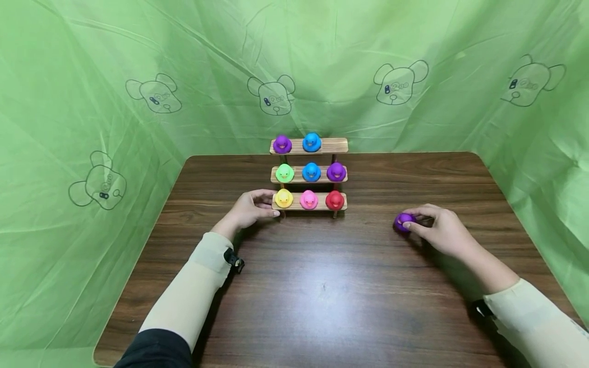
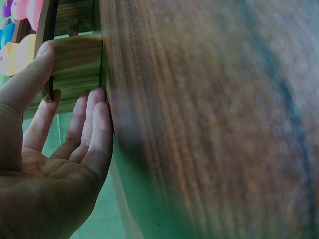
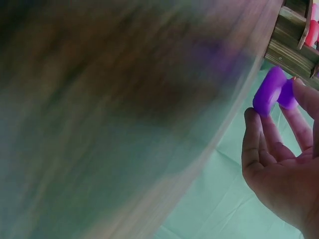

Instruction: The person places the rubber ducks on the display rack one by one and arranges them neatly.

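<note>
A small three-tier wooden display rack (image 1: pixel 334 145) stands at the table's far edge and bears several toy ducks. At the left end of its lowest tier, my left hand (image 1: pixel 250 208) holds the rack between thumb and fingers; the left wrist view shows the thumb (image 2: pixel 44 55) at the tier's edge. Off to the right of the rack, my right hand (image 1: pixel 439 230) pinches a purple toy duck (image 1: pixel 403 222) between thumb and fingers. That duck (image 3: pixel 270 92) appears just above the tabletop in the right wrist view.
On the top tier sit a purple duck (image 1: pixel 282 144) and a blue duck (image 1: pixel 312 142). Green, blue and purple ducks occupy the middle tier; yellow, pink and red ones the lowest. The brown wooden table (image 1: pixel 294 286) meets a green cloth (image 1: pixel 331 61) behind and at the sides.
</note>
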Available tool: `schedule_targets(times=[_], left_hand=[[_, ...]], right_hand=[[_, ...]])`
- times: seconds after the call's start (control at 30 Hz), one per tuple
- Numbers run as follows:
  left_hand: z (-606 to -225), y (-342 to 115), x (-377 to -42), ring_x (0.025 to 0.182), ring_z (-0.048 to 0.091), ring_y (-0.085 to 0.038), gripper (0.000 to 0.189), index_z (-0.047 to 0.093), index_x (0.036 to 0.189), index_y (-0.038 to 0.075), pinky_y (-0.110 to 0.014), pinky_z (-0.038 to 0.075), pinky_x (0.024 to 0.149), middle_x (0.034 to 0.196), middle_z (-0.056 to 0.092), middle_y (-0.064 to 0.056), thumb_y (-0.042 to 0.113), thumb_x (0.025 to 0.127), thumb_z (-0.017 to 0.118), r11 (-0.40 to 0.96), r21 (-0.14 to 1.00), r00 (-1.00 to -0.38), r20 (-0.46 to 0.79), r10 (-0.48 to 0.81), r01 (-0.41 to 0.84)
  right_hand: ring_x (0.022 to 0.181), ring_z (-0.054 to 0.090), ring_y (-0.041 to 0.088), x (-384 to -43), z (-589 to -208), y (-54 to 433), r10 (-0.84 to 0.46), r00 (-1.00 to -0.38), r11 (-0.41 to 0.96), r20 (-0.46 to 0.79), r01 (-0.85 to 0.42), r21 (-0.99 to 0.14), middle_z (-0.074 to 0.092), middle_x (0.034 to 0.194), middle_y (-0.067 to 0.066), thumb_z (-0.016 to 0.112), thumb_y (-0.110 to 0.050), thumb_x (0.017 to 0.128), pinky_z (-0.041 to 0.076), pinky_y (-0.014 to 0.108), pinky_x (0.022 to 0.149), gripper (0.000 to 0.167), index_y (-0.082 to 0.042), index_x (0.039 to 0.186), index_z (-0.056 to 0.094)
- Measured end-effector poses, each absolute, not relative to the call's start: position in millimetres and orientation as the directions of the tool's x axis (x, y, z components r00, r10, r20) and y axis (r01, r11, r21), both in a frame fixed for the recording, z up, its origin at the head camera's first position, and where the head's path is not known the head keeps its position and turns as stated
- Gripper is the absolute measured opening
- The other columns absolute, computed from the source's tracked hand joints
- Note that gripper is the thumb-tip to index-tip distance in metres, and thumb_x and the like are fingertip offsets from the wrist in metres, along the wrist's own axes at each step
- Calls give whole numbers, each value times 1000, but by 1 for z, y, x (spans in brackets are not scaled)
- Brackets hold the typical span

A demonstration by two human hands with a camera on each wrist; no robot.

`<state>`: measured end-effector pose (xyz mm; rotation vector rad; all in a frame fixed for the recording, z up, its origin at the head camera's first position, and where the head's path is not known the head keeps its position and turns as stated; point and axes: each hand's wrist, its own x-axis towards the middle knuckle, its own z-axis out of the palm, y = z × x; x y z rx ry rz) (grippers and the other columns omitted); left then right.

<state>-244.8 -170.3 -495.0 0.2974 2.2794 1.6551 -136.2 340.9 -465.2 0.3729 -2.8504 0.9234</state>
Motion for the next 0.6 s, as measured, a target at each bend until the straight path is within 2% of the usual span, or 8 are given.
schedule_targets(times=[0.3, 0.47, 0.6], left_hand=[[-495, -172, -246, 108, 69, -31, 60, 67, 136, 5, -29, 58, 87, 122, 70, -18, 4, 82, 91, 320, 947, -931, -128, 343, -12], [-495, -172, -245, 108, 69, -31, 60, 66, 137, 4, -30, 58, 88, 122, 70, -17, 4, 82, 90, 330, 944, -931, -125, 344, -5], [-494, -172, -244, 108, 69, -30, 59, 67, 136, 5, -30, 58, 88, 122, 70, -17, 4, 82, 90, 334, 943, -933, -126, 338, -6]], right_hand=[[93, 69, 21, -147, -444, 333, -190, -958, 720, 213, -284, -633, 74, 112, 6, 83, -17, 93, 53, 15, 76, 29, -14, 121, 78], [89, 69, 11, -157, -432, 326, -167, -962, 678, 214, -270, -684, 73, 113, 6, 84, -13, 91, 53, 12, 76, 29, -14, 120, 78], [88, 69, 10, -167, -422, 321, -154, -962, 666, 225, -269, -696, 74, 114, 9, 85, -11, 90, 53, 13, 75, 30, -12, 120, 78]])
